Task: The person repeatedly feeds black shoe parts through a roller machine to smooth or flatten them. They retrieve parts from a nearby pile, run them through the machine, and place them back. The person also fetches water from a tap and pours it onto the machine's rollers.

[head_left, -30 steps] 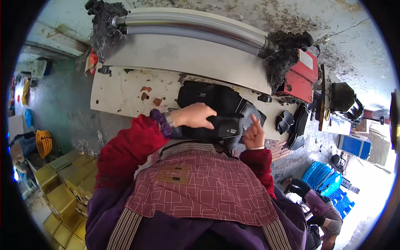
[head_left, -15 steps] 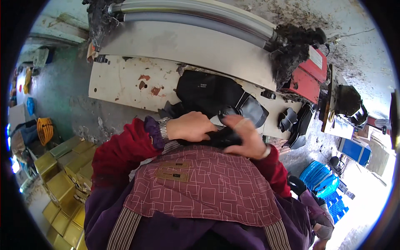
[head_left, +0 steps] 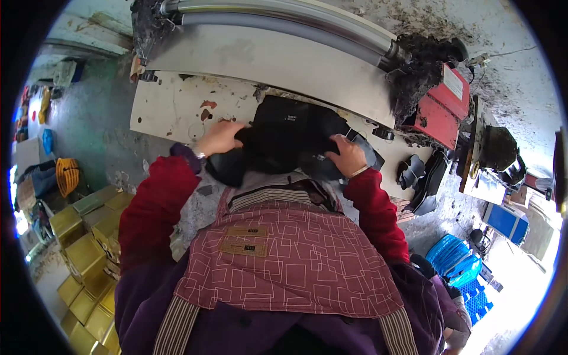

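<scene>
the black sheet (head_left: 281, 151) lies between the person's two hands, over the near edge of the white work table (head_left: 163, 109), its surface smeared by blur so that folds and lower outline are hard to make out. the left hand (head_left: 218, 139) is at the sheet's left side, fingers pointing inward and thumb apart below them; whether they pinch the material cannot be told, since the black swallows the contact. the right hand (head_left: 350, 158) is at the sheet's other side, its forefinger and thumb spread with dark material between them, and whether it grips there cannot be told either. just beyond the sheet lies a black panel (head_left: 290, 109), partly covered, bearing pale marks too small to read. a glossy dark piece (head_left: 371, 151) shows just beside the right hand, partly hidden by it. farther right, black cut pieces (head_left: 410, 170) lie near the table's end, their number unclear. along the top, the silver roller (head_left: 284, 13) is cut off by the picture's edge, and dark, matted grime obscures the fittings at both its ends, near the red box (head_left: 441, 106). at lower right a co-worker (head_left: 454, 310) is mostly hidden behind the person's sleeve, and at lower left the gold boxes (head_left: 89, 251) fade into the dark rim.
</scene>
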Available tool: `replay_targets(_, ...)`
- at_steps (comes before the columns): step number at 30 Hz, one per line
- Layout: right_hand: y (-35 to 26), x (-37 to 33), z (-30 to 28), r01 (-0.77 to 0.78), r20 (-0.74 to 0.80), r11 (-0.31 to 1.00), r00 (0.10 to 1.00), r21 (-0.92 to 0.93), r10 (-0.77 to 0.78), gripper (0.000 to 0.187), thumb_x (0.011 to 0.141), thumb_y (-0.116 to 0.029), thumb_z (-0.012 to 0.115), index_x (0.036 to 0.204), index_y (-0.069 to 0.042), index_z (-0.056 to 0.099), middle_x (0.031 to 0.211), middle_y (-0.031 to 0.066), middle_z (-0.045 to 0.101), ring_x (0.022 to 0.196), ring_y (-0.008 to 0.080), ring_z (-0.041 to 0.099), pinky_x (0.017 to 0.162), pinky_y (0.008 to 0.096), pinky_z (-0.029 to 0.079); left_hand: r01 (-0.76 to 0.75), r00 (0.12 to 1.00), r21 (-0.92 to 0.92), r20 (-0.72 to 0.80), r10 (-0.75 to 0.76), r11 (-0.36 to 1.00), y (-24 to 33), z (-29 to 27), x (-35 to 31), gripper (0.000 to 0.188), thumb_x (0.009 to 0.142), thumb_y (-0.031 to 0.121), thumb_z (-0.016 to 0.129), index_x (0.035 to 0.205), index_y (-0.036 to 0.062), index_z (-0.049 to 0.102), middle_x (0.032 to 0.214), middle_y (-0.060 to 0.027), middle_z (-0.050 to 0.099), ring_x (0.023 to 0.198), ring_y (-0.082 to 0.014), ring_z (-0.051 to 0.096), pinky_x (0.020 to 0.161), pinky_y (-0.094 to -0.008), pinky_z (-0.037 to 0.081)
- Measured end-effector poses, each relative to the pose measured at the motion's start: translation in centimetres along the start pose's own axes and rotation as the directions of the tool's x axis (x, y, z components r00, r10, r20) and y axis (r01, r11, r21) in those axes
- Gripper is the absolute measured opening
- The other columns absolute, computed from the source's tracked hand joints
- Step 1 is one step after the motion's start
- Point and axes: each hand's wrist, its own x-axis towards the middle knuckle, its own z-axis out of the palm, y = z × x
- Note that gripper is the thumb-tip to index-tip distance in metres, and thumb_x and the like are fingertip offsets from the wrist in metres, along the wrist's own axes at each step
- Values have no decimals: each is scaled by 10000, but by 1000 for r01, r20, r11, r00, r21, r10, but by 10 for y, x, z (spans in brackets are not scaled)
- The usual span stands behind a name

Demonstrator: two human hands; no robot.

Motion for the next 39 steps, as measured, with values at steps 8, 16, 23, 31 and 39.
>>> replay_targets(8,18,-80,-33,-190,97,974,979,126,179,876,685,-154,697,1385,-103,172,1041,163,589,686,288,622,603,355,499,-484,805,234,-257,534,843,122,28,51,421,645,210,687,1007,70,524,975,-71,522,959,-247,499,809,-366,420)
replay_targets(16,-65,-41,-153,163,-290,980,938,-118,-191,820,588,-46,734,1302,3,333,1001,166,597,858,294,578,727,342,469,-432,846,266,-212,489,862,111,59,79,324,691,147,598,988,36,528,929,-99,547,877,-254,535,800,-365,436)
replay_targets(23,-123,63,-245,256,-440,956,849,-143,-293,606,678,-109,670,1239,-66,445,1128,169,540,939,276,567,806,344,452,-629,523,83,-691,499,773,127,18,32,197,685,64,669,868,55,598,907,-101,608,768,-240,604,670,-329,496)
replay_targets(31,-102,269,-226,220,319,972,930,-79,-185,394,742,-374,583,976,-64,648,865,107,655,768,206,626,735,323,478,-107,676,-462,-683,-276,880,135,-82,42,401,782,107,610,1131,44,423,749,-151,571,611,-276,560,559,-345,440)
replay_targets(39,-110,311,-185,67,370,847,916,-527,157,377,757,-382,585,948,-60,631,895,118,632,835,241,606,678,377,485,-57,461,268,-847,263,962,139,-97,73,441,715,87,624,1119,70,448,975,-124,537,853,-316,537,702,-362,437)
